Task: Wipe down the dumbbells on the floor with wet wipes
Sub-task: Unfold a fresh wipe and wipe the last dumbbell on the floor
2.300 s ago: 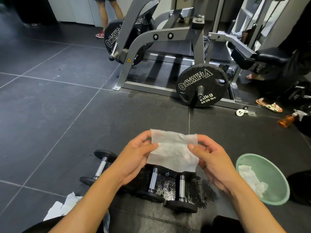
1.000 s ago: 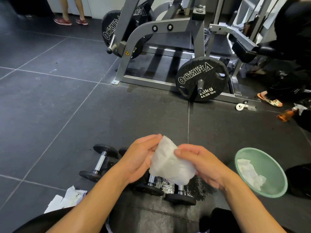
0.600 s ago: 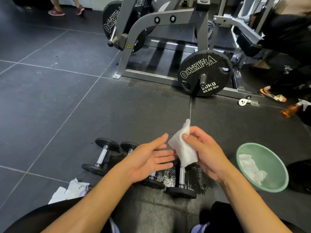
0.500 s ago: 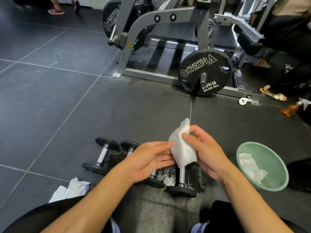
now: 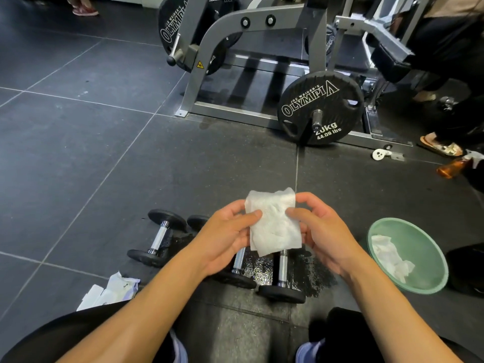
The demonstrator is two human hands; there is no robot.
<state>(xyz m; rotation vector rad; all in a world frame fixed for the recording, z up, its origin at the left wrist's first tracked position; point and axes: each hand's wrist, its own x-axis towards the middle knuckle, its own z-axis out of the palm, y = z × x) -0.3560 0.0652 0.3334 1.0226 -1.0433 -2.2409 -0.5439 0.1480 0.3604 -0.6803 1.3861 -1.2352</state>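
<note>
Compared with half a second ago, the left hand [image 5: 227,231] has closed on the white, crumpled wet wipe [image 5: 275,226]. The wipe was bunched upright, mostly in the right hand [image 5: 322,231], and is now spread wider, as a folded pad between both hands. The left thumb presses on its left edge with the fingers curled behind. The right hand pinches the right edge in the same way. The wipe is held in the air, over the dumbbells and not on them.

Three small dumbbells with black round ends and shiny metal handles lie side by side on the dark rubber floor [image 5: 78,166]. The left dumbbell [image 5: 158,238] is in plain view, while the middle dumbbell [image 5: 239,260] is partly hidden by the left hand. The middle one and the right dumbbell [image 5: 282,268] lie on a wet, shining patch [image 5: 311,273].

To the right stands a pale green round plastic bowl [image 5: 419,242] with a used white wipe [image 5: 387,258] inside. A white wipe packet [image 5: 112,292] lies at the lower left. Farther away, a black weight plate [image 5: 319,108] hangs on a grey machine.
</note>
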